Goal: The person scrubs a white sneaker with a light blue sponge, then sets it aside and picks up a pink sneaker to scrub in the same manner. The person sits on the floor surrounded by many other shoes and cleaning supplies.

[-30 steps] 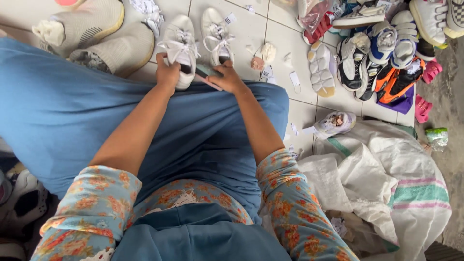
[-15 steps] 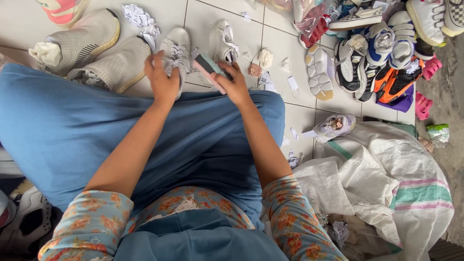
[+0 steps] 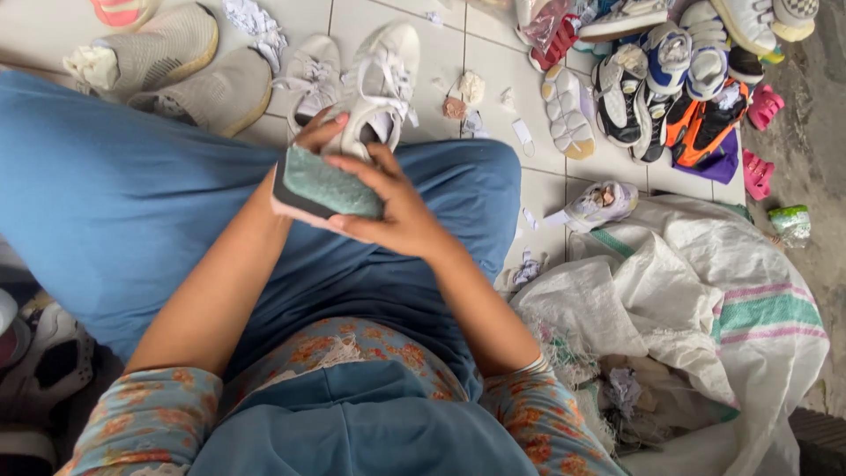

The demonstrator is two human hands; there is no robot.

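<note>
My right hand [image 3: 401, 211] grips a rectangular scrub sponge [image 3: 328, 183] with a green rough face and a pink and black body, held over my blue-clad lap. My left hand [image 3: 319, 130], mostly hidden behind the sponge, holds a white lace-up sneaker [image 3: 381, 78] by its heel end, lifted off the tiles with the toe pointing away. Its white partner shoe [image 3: 308, 75] lies on the floor just to the left, laces loose.
Two grey knit sneakers [image 3: 172, 53] lie at the upper left. A heap of mixed shoes [image 3: 670, 88] fills the upper right, with a lone sole [image 3: 566, 107] beside it. A white woven sack [image 3: 705, 308] spreads at the right, and paper scraps litter the tiles.
My left hand has let go of the left white sneaker and lifted the right one. My right hand has drawn the sponge back toward my lap, green face up.
</note>
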